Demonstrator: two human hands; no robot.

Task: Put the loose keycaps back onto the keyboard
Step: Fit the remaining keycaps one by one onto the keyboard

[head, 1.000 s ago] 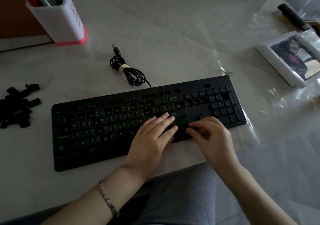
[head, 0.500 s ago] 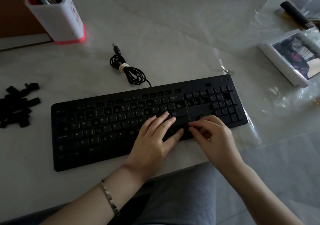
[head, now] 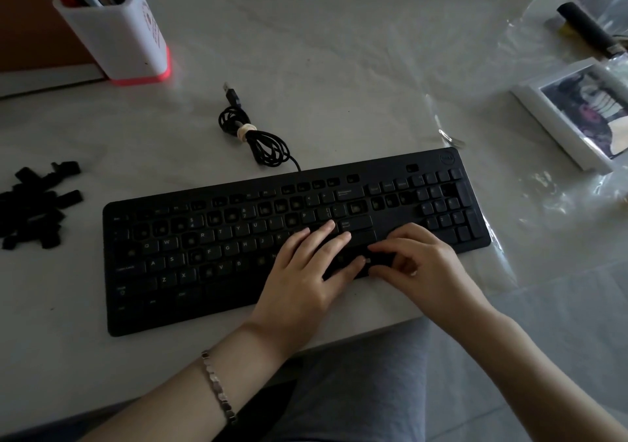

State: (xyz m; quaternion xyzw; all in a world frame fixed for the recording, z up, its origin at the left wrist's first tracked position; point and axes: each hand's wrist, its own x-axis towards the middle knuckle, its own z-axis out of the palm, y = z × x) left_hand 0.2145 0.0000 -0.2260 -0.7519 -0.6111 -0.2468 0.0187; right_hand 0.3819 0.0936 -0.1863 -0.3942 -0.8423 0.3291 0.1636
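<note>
Seating a keycap low on the right of the main key block.

My left hand (head: 302, 271) lies flat on the keyboard (head: 190, 271), fingers (head: 326, 234) straight and slightly spread, I judge to steady the board. My right hand (head: 435, 265) curls over the bottom row, fingertips drawn close to the left thumb. It is too dark to tell whether they pinch a cap or press one. The loose keycaps (head: 32, 204) sit heaped on the counter (head: 339, 68), well left of the keyboard. Several spots look capless, so I reckon much remains.
</note>
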